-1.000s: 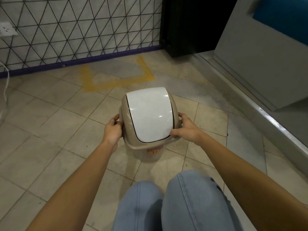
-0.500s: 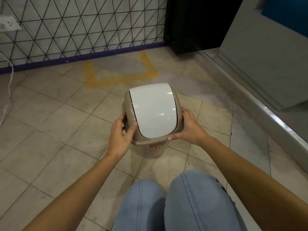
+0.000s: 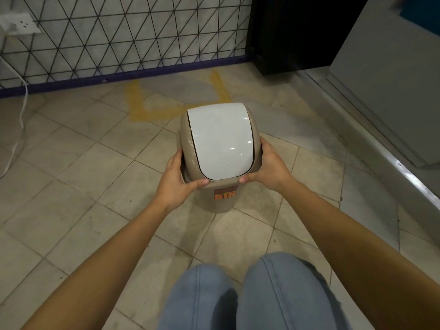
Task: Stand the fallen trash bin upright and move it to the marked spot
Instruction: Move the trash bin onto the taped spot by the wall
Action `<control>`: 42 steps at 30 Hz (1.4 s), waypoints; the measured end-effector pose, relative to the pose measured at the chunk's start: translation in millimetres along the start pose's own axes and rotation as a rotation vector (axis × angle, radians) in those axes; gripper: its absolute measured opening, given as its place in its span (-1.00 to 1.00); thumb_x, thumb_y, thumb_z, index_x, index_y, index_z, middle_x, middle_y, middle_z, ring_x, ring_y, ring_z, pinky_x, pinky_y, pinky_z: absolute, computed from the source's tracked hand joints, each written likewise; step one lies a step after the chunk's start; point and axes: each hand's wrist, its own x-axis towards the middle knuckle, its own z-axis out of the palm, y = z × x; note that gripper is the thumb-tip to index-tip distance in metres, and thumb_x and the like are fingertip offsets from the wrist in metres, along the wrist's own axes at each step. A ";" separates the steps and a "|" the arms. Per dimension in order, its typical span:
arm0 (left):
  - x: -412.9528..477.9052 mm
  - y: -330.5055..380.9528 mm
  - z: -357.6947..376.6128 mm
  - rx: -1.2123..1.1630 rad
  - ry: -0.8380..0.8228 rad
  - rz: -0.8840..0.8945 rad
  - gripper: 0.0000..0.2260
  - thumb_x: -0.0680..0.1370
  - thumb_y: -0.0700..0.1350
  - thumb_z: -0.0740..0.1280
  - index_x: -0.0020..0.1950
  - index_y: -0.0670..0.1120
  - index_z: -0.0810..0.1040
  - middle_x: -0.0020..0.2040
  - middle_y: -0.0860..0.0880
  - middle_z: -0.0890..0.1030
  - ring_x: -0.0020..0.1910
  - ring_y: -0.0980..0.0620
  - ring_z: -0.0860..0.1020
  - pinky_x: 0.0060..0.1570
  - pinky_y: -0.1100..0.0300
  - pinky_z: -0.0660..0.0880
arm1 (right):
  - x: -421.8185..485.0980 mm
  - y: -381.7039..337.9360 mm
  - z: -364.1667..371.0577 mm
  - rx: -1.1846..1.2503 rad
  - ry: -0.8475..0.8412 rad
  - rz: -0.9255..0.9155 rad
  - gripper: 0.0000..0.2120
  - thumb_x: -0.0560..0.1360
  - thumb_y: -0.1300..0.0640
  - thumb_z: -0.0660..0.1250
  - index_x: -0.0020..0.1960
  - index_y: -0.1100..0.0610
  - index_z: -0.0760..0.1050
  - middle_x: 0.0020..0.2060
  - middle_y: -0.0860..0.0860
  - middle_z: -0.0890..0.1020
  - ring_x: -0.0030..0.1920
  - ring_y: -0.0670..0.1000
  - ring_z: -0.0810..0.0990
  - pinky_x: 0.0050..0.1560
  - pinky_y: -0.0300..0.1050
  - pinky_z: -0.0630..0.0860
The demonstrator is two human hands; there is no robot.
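Note:
A small beige trash bin [image 3: 221, 198] with a white swing lid [image 3: 220, 141] stands upright over the tiled floor, an orange label on its near side. My left hand [image 3: 177, 181] grips the lid rim on the left, thumb on the front edge. My right hand [image 3: 267, 166] grips the rim on the right. Whether the base touches the floor I cannot tell. Just beyond the bin, against the wall, yellow lines [image 3: 142, 108] mark out a spot on the floor; the bin covers part of its near edge.
A wall with a black triangular grid and purple skirting [image 3: 123, 75] runs along the back. A black cabinet [image 3: 292, 32] stands at the back right, a grey step edge [image 3: 390, 153] runs down the right. A white cable [image 3: 22, 110] hangs at left. My knees [image 3: 250, 294] are below.
The bin has moved forward, closer to the yellow marking. My left hand shifted from the bin's side onto the front rim. Both hands kept hold.

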 end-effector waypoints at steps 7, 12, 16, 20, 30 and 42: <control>25.8 -3.2 -3.4 -0.013 0.034 -0.002 -0.06 0.30 -0.03 0.55 0.53 0.07 0.06 0.45 0.03 0.26 0.35 0.18 0.26 0.28 0.28 0.22 | 29.6 -4.6 1.3 0.019 -0.001 0.003 0.11 0.00 0.18 0.66 0.43 -0.01 0.18 0.34 -0.04 0.39 0.33 0.02 0.36 0.26 -0.06 0.39; 44.2 -2.6 -5.5 -0.025 0.036 -0.026 -0.07 0.30 -0.06 0.55 0.53 0.04 0.07 0.49 0.02 0.25 0.43 0.07 0.25 0.39 0.12 0.23 | 51.1 -7.4 0.0 0.021 -0.001 -0.011 0.12 -0.02 0.19 0.66 0.43 -0.01 0.19 0.34 -0.05 0.40 0.34 0.01 0.35 0.20 -0.14 0.36; 55.7 -1.6 -7.7 -0.049 0.041 -0.044 -0.07 0.31 -0.06 0.54 0.53 0.05 0.05 0.49 0.03 0.24 0.44 0.06 0.23 0.42 0.03 0.22 | 66.2 -10.8 -0.5 0.023 -0.016 -0.014 0.11 -0.01 0.19 0.66 0.42 -0.01 0.18 0.33 -0.03 0.42 0.33 0.03 0.36 0.26 -0.03 0.41; 70.1 -1.7 -10.5 0.005 0.051 -0.068 -0.08 0.32 -0.01 0.53 0.53 0.10 0.04 0.49 0.04 0.24 0.45 0.06 0.21 0.41 0.07 0.19 | 81.4 -14.7 -0.6 0.039 -0.035 -0.016 0.11 -0.01 0.19 0.65 0.43 0.00 0.18 0.32 -0.02 0.42 0.32 0.04 0.37 0.28 0.07 0.41; 92.9 -6.9 -12.6 0.034 0.151 -0.166 -0.15 0.30 0.06 0.53 0.49 0.08 0.17 0.46 0.00 0.26 0.42 0.02 0.26 0.38 -0.10 0.25 | 112.7 -26.7 0.7 0.016 -0.063 -0.022 0.13 0.00 0.18 0.65 0.45 0.04 0.15 0.35 0.00 0.39 0.36 0.07 0.34 0.29 0.13 0.39; 117.5 -14.3 -12.9 -0.183 0.166 -0.159 -0.15 0.32 -0.03 0.52 0.50 0.05 0.13 0.40 0.12 0.33 0.31 0.10 0.36 0.19 0.13 0.38 | 150.1 -31.8 -1.1 -0.014 -0.117 -0.029 0.15 0.03 0.18 0.65 0.47 0.05 0.11 0.39 -0.01 0.36 0.40 0.05 0.29 0.35 0.12 0.34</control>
